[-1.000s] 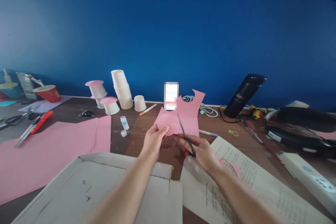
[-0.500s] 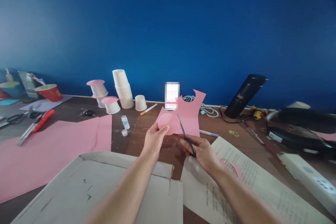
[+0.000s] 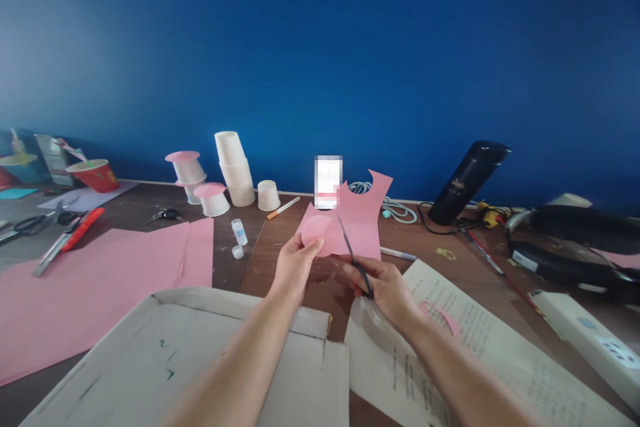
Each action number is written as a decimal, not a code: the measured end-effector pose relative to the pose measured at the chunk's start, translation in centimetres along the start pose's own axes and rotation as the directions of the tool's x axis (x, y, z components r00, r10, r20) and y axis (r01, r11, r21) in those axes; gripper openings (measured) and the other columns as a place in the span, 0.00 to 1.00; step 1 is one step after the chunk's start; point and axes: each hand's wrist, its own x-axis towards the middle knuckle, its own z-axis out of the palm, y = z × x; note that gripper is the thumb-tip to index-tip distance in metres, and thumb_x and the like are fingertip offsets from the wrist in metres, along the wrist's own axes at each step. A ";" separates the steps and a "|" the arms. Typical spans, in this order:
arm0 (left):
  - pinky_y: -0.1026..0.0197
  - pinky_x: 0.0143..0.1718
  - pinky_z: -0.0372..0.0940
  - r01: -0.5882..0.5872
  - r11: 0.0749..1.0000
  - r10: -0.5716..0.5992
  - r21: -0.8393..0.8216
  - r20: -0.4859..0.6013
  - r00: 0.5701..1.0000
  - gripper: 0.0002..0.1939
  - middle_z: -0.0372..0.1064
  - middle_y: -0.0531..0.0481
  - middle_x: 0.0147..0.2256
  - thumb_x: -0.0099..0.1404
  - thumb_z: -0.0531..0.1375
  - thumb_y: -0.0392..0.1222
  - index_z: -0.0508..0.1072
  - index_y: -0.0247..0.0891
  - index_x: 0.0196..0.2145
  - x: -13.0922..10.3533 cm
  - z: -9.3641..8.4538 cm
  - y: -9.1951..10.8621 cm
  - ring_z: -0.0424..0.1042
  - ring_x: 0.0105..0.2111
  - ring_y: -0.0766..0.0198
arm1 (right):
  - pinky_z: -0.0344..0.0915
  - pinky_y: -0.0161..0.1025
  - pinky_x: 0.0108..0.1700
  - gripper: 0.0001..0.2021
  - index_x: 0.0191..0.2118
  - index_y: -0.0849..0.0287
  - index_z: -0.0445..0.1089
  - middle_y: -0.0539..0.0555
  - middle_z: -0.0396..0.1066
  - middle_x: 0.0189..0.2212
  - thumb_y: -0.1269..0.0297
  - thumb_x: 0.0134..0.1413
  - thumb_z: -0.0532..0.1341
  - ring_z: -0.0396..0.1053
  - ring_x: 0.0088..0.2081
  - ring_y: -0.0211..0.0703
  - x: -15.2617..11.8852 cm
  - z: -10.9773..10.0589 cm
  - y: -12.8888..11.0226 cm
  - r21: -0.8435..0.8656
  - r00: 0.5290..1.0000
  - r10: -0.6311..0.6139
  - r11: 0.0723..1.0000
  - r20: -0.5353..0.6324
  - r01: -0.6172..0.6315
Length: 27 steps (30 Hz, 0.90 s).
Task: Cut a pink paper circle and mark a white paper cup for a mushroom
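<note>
Between thumb and fingers, my left hand (image 3: 294,265) pinches a round piece of pink paper (image 3: 312,227). My right hand (image 3: 387,283) grips dark-handled scissors (image 3: 353,257), whose blades point up and away just right of the round piece. Behind both hands lies a pink paper sheet (image 3: 365,223) with curved bites cut from its far edge. Whether the scissors' blades touch the round piece I cannot tell. A thin curved pink paper scrap (image 3: 450,322) rests on a printed sheet (image 3: 480,327) beside my right wrist.
White paper cups (image 3: 240,183) stand along the wall, some with pink discs (image 3: 210,189). Pink sheets (image 3: 125,267), a red utility knife (image 3: 83,230) and a white box lid (image 3: 125,360) lie left. A black bottle (image 3: 463,183), headphones (image 3: 560,260) and a power strip (image 3: 590,340) are right.
</note>
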 end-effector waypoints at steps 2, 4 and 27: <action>0.67 0.25 0.55 0.006 1.000 -0.006 0.004 -0.003 1.000 0.10 0.63 0.55 0.22 0.52 0.64 0.45 0.71 0.36 0.27 0.0 0.0 0.0 0.58 0.22 0.71 | 0.53 0.34 0.24 0.23 0.43 0.63 0.76 0.47 0.62 0.18 0.52 0.44 0.66 0.57 0.20 0.32 0.0 0.0 0.1 -0.007 1.000 -0.002 1.000 -0.007 0.002; 0.67 0.25 0.55 0.006 1.000 -0.006 0.006 -0.005 1.000 0.10 0.63 0.55 0.21 0.52 0.64 0.45 0.71 0.36 0.27 0.0 0.0 0.0 0.58 0.22 0.71 | 0.53 0.35 0.24 0.24 0.43 0.63 0.76 0.48 0.63 0.18 0.51 0.43 0.66 0.57 0.20 0.33 0.0 0.0 0.0 -0.020 1.000 -0.001 1.000 -0.015 0.001; 0.68 0.27 0.62 0.125 0.945 -0.156 -0.302 -0.083 0.984 0.15 0.71 0.49 0.30 0.46 0.69 0.37 0.72 0.33 0.33 0.4 0.0 0.4 0.66 0.26 0.71 | 0.54 0.34 0.24 0.25 0.42 0.64 0.75 0.49 0.65 0.19 0.50 0.42 0.67 0.60 0.20 0.34 0.7 -0.1 1.1 0.006 0.999 0.014 1.000 -0.045 -0.013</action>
